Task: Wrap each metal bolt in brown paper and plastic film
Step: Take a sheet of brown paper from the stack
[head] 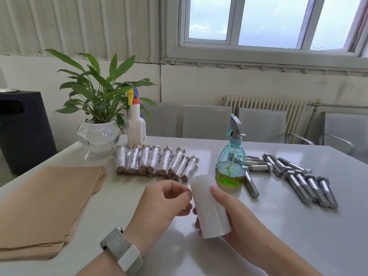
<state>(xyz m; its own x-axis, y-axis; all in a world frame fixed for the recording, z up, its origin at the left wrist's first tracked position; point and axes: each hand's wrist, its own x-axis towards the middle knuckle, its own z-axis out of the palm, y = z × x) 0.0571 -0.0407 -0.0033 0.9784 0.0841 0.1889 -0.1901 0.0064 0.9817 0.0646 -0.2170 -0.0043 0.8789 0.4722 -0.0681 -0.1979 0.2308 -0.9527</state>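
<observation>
The right hand (235,214) gripped a roll of plastic film (209,206) at table centre while the left hand (165,200) pinched at its edge. Bare bolts (306,184) lay at three o'clock, wrapped bolts (155,162) at twelve. The film's loose end probably needed finding next.

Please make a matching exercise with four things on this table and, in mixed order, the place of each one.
Things:
1. brown paper
2. bare bolts
3. film roll
4. wrapped bolts

Places:
A. in a row in front of the plant
B. held in the right hand
C. stacked at the left table edge
D. right of the blue spray bottle

Pairs: 1-C, 2-D, 3-B, 4-A
</observation>
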